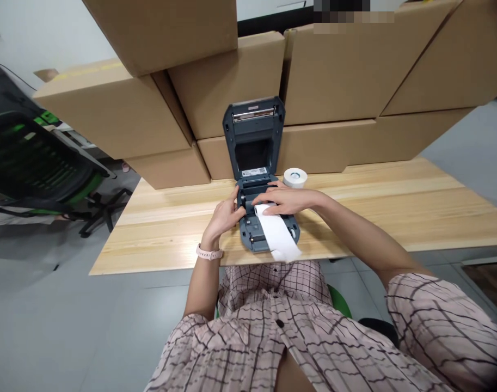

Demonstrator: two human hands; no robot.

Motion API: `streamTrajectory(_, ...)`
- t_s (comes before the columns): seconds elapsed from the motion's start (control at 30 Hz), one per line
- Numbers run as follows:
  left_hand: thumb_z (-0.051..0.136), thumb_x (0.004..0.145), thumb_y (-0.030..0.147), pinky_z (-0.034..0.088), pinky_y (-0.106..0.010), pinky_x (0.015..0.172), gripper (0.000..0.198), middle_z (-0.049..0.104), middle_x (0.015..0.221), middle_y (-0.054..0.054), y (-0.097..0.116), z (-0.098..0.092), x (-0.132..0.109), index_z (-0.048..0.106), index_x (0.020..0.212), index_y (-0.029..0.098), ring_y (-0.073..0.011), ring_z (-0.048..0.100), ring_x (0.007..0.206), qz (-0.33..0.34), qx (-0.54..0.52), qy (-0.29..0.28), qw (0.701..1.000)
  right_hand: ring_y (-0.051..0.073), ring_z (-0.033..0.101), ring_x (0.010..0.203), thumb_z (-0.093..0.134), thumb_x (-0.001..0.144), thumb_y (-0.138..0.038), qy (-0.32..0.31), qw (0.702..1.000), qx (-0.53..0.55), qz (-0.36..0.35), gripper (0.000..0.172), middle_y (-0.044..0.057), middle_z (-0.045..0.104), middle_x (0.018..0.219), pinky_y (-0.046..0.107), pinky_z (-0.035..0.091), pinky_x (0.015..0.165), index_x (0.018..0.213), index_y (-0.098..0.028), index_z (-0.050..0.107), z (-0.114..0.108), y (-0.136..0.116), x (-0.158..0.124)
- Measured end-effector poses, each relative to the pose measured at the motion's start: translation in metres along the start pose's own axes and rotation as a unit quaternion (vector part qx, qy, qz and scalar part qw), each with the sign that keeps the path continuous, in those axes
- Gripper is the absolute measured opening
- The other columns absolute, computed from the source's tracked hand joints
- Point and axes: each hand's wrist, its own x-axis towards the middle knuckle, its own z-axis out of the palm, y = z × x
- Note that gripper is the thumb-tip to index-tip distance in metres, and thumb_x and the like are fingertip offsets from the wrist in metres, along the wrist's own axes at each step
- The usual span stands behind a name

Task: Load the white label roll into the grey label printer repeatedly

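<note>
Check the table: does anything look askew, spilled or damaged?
The paper strip looks askew: it slants rightward across the open printer and out past its front edge, with an uneven end. I see no spill or clear damage.

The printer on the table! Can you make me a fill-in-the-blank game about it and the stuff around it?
1. The lid of the printer is the opposite of closed: it is ____.
2. The hand touching the white paper strip is the person's ____ one.
3. The pale wristband is on the person's ____ wrist.
4. The big boxes behind the printer are made of ____.

Missing words: open; right; left; cardboard.
</note>
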Motion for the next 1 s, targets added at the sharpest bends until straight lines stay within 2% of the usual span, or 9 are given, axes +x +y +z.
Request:
streamTrajectory(0.1, 0.054, 0.084, 0.025, 0.035, -0.027, 0.060, 0.091, 0.055, 0.059, 0.007, -0.005, 0.004, 0.000, 0.032, 0.171, 0.009, -0.0149, 0.050, 0.057, -0.006, -0.027, 0.011, 1.000, 0.031, 0.070, 0.124, 0.060, 0.099, -0.058, 0.015, 0.992, 0.122, -0.032, 0.055, 0.011, 0.077, 0.135, 0.056, 0.048, 0.117, 0.141, -0.024, 0.070, -0.020, -0.014, -0.025)
streamTrajectory(0.17, 0.054, 0.085, 0.025, 0.033, -0.026, 0.060, 0.089, 0.053, 0.059, 0.008, -0.008, 0.005, -0.001, 0.034, 0.170, 0.010, -0.0135, 0.048, 0.056, -0.005, -0.044, 0.015, 0.999, 0.031, 0.073, 0.119, 0.062, 0.095, -0.070, 0.058, 0.978, 0.200, -0.022, 0.065, 0.011, 0.078, 0.131, 0.053, 0.057, 0.104, 0.141, -0.026, 0.069, -0.033, -0.021, -0.059)
streamTrajectory(0.3, 0.054, 0.086, 0.027, 0.030, -0.024, 0.058, 0.087, 0.042, 0.058, 0.011, -0.013, 0.006, 0.000, 0.036, 0.169, 0.011, -0.0109, 0.038, 0.054, 0.009, -0.073, 0.009, 0.997, 0.031, 0.080, 0.092, 0.072, 0.067, -0.092, 0.249, 0.930, 0.263, 0.063, 0.077, 0.008, 0.080, 0.097, 0.062, 0.060, 0.089, 0.114, -0.031, 0.077, -0.035, -0.011, -0.148)
streamTrajectory(0.37, 0.055, 0.086, 0.027, 0.029, -0.024, 0.057, 0.087, 0.041, 0.057, 0.011, -0.014, 0.006, 0.000, 0.036, 0.169, 0.011, -0.0105, 0.038, 0.053, 0.007, -0.080, 0.008, 0.997, 0.030, 0.080, 0.086, 0.085, 0.061, -0.083, 0.339, 0.896, 0.275, 0.079, 0.060, 0.006, 0.077, 0.088, 0.061, 0.061, 0.088, 0.098, -0.036, 0.077, -0.025, 0.007, -0.187)
streamTrajectory(0.47, 0.056, 0.085, 0.026, 0.029, -0.023, 0.056, 0.089, 0.045, 0.056, 0.011, -0.013, 0.006, 0.001, 0.033, 0.171, 0.011, -0.0104, 0.040, 0.052, -0.001, -0.090, 0.007, 0.996, 0.034, 0.080, 0.098, 0.096, 0.064, -0.062, 0.394, 0.860, 0.300, 0.126, 0.043, 0.007, 0.079, 0.098, 0.058, 0.063, 0.094, 0.097, -0.040, 0.077, -0.002, 0.038, -0.217)
streamTrajectory(0.63, 0.057, 0.088, 0.027, 0.032, -0.022, 0.054, 0.090, 0.045, 0.057, 0.011, -0.012, 0.007, -0.001, 0.030, 0.172, 0.012, -0.0099, 0.041, 0.051, -0.009, -0.119, -0.002, 0.993, 0.032, 0.077, 0.101, 0.093, 0.074, -0.052, 0.357, 0.826, 0.374, 0.223, 0.048, 0.011, 0.079, 0.122, 0.053, 0.066, 0.086, 0.113, -0.031, 0.076, 0.039, 0.068, -0.188)
streamTrajectory(0.8, 0.058, 0.089, 0.027, 0.029, -0.021, 0.053, 0.087, 0.040, 0.059, 0.011, -0.013, 0.009, -0.003, 0.033, 0.171, 0.012, -0.0084, 0.037, 0.051, -0.021, -0.147, 0.008, 0.989, 0.021, 0.074, 0.080, 0.093, 0.075, -0.050, 0.300, 0.809, 0.441, 0.245, 0.056, 0.006, 0.079, 0.102, 0.041, 0.065, 0.073, 0.120, -0.026, 0.072, 0.062, 0.071, -0.144)
streamTrajectory(0.9, 0.058, 0.090, 0.028, 0.027, -0.021, 0.053, 0.085, 0.039, 0.059, 0.012, -0.014, 0.011, -0.003, 0.035, 0.170, 0.010, -0.0085, 0.034, 0.053, -0.015, -0.154, 0.010, 0.988, 0.027, 0.077, 0.105, 0.093, 0.076, -0.050, 0.283, 0.811, 0.464, 0.217, 0.062, 0.013, 0.076, 0.132, 0.045, 0.066, 0.084, 0.130, -0.028, 0.072, 0.054, 0.076, -0.144)
streamTrajectory(1.0, 0.058, 0.090, 0.029, 0.027, -0.022, 0.054, 0.087, 0.040, 0.060, 0.012, -0.015, 0.010, -0.004, 0.032, 0.171, 0.012, -0.0084, 0.034, 0.053, -0.015, -0.157, 0.004, 0.987, 0.035, 0.063, 0.142, 0.090, 0.080, -0.049, 0.302, 0.812, 0.454, 0.207, 0.063, 0.013, 0.061, 0.160, 0.055, 0.062, 0.103, 0.137, -0.035, 0.069, 0.033, 0.093, -0.146)
